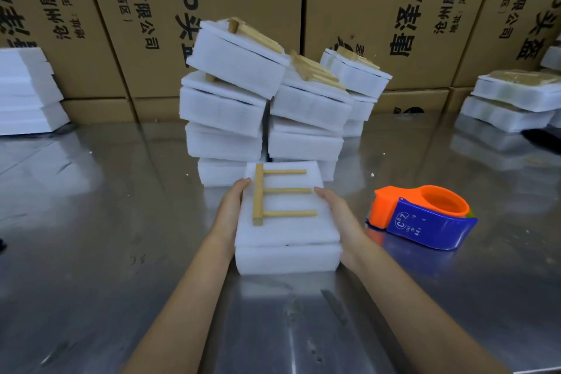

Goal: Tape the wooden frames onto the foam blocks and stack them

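Observation:
A white foam block (285,255) lies on the steel table in front of me with a comb-shaped wooden frame (273,197) on top. My left hand (232,206) holds the block's left side and my right hand (337,213) holds its right side, fingers running along the edges. Behind it rise leaning stacks of foam blocks (230,106) with wooden frames on them; the top left block is tilted. An orange and blue tape dispenser (422,217) sits on the table to the right of my right hand.
Plain foam blocks are piled at the far left (27,94). More foam blocks with frames lie at the far right (513,97). Cardboard boxes (379,9) form a wall along the back of the shiny steel table (91,222).

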`<state>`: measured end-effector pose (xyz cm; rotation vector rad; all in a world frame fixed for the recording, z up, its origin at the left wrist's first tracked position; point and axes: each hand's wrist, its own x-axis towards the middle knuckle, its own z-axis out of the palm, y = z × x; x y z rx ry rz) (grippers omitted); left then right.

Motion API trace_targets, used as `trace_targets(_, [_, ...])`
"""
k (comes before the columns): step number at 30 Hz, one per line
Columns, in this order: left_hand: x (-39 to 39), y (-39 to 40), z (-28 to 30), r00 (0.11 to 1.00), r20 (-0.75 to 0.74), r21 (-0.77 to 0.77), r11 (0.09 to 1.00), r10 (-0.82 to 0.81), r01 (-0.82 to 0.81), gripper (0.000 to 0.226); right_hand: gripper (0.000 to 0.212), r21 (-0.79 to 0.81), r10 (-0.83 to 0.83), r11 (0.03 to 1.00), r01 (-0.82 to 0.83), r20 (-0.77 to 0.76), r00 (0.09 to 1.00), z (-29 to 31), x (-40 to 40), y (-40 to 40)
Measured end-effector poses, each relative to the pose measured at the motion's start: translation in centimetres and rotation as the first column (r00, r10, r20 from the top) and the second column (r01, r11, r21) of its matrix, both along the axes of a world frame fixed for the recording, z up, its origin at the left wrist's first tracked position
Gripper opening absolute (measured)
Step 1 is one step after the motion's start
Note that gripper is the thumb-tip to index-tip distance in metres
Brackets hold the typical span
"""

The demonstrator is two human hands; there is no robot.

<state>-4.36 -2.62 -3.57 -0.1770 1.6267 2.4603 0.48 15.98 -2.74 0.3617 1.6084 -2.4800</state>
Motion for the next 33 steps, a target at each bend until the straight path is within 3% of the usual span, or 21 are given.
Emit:
trace_targets(4, [-1.4, 0.6, -0.9, 0.996, -0.032, -0.062, 0.994, 0.086, -0.088, 0.056, 0.03, 0.025, 0.017, 1.0, -0.017, 0.024, 1.0, -0.6, -2.5, 1.0])
trace_targets(7, [-1.6, 0.6, -1.3, 0.987, -0.086, -0.087, 0.986, 0.138, -0.145, 0.059, 0.026, -0.009, 0.019, 1.0, -0.019, 0.024, 1.0, -1.1, -3.3, 1.3])
trace_targets(12, [-1.8, 0.5, -1.5, 0.986, -0.104, -0.076, 0.988, 0.129, -0.138, 0.057, 0.02, 0.196, -0.143, 0.97, 0.147, -0.034, 0.989, -1.5, -4.3, 1.3])
trace_targets(15, [-1.5, 0.3, -1.5, 0.984, -0.142, -0.117, 0.985, 0.108, -0.125, 0.059, 0.011, 0.164, -0.046, 0.985, 0.06, -0.09, 0.995, -1.7, -4.4, 1.7])
trace_targets(18, [-1.2, 0.2, -1.6, 0.99, -0.14, -0.061, 0.998, 0.017, -0.026, 0.066, 0.012, 0.149, -0.011, 0.988, 0.029, -0.117, 0.993, -1.7, -4.2, 1.8])
trace_targets(21, [-0.9, 0.2, -1.1, 0.981, -0.183, -0.101, 0.994, -0.069, 0.051, 0.045, 0.012, 0.144, -0.01, 0.989, 0.028, -0.123, 0.992, -1.8, -4.3, 1.9])
trace_targets(27, [-1.1, 0.3, -1.2, 0.986, -0.156, -0.061, 0.997, -0.058, 0.049, 0.03, 0.022, 0.136, -0.017, 0.99, 0.032, -0.107, 0.994, -2.2, -4.5, 2.0])
trace_targets(31, [-1.3, 0.4, -1.3, 0.998, -0.06, -0.064, 0.998, 0.013, -0.017, 0.086, 0.03, 0.111, -0.087, 0.989, 0.101, -0.125, 0.988, -2.1, -3.8, 1.6])
trace_targets(33, [-1.3, 0.5, -1.7, 1.0, 0.003, 0.033, 0.999, 0.007, -0.007, 0.087, 0.03, 0.068, -0.168, 0.982, 0.177, -0.13, 0.977, -2.5, -3.1, 1.5])
